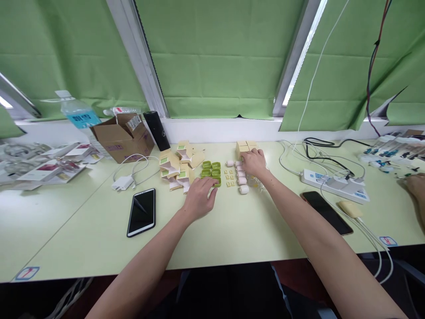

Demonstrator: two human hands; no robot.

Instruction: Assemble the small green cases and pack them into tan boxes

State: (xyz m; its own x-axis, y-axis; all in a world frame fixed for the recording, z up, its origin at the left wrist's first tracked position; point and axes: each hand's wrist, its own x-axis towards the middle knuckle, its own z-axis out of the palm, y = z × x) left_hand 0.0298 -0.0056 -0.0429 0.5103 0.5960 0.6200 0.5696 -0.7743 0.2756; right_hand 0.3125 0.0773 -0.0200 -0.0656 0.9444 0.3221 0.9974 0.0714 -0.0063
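Small green open-topped cases (206, 165) stand in two columns in the middle of the table. My left hand (200, 197) is closed at the front right one, its thumb and fingertips about the rim. Right of the cases lie several tiny yellow clip-like pieces (229, 177). Beyond them runs a column of small pale pink rounded cases (242, 181). My right hand (255, 162) is at the upper part of this column, fingers bent down and closed on a pale pink case, fingertips partly hidden. Small clear pieces lie under my right wrist. Behind this hand stand beige cartons (245, 146).
Opened beige cartons (179, 166) lie left of the green cases. Phones (142, 212) rest on both sides; a charger (124, 182), brown box (122, 137) and black bottle (156, 130) are left. A power strip (332, 185) with cables lies right. Another person's hand (416, 188) is far right.
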